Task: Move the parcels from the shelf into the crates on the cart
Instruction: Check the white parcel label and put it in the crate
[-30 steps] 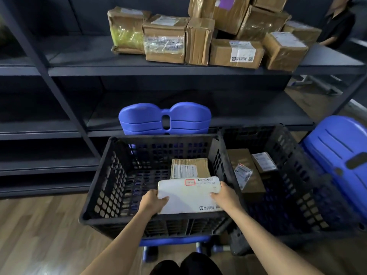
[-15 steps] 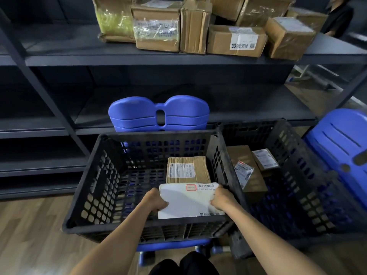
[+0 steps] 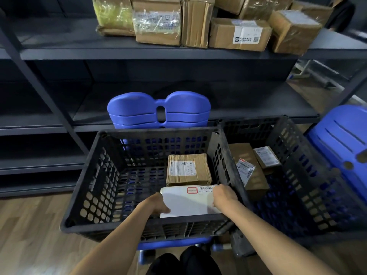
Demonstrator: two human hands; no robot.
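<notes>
Head view, looking down over two bare forearms into a black perforated left crate [image 3: 83,187]. Both hands grasp a flat white parcel [image 3: 188,205] inside it, low down near the front wall. The left hand [image 3: 156,203] grips the parcel's left edge with the thumb on top. The right hand [image 3: 223,197] grips the right edge with fingers curled over it. The parcel lies roughly level, with a red-framed sticker and a barcode along its far edge. Whether it rests on the crate bottom cannot be told.

Just beyond the parcel, a brown box [image 3: 187,169] with a white label sits on the crate bottom, toward the right wall.

A right crate [image 3: 309,187], also black, stands against the left one. It holds a long box [image 3: 254,181] with a label and a small box [image 3: 266,157] at its far end.

Behind the left crate rises a blue panel [image 3: 158,110] with a slot in the middle. A second blue panel [image 3: 341,139] shows at the right edge.

Beyond stands a dark metal shelf [image 3: 79,52]. Its top board carries a row of brown parcels [image 3: 238,34], some wrapped in clear tape. The lower boards are dark.

A wooden floor [image 3: 29,235] shows at the lower left
</notes>
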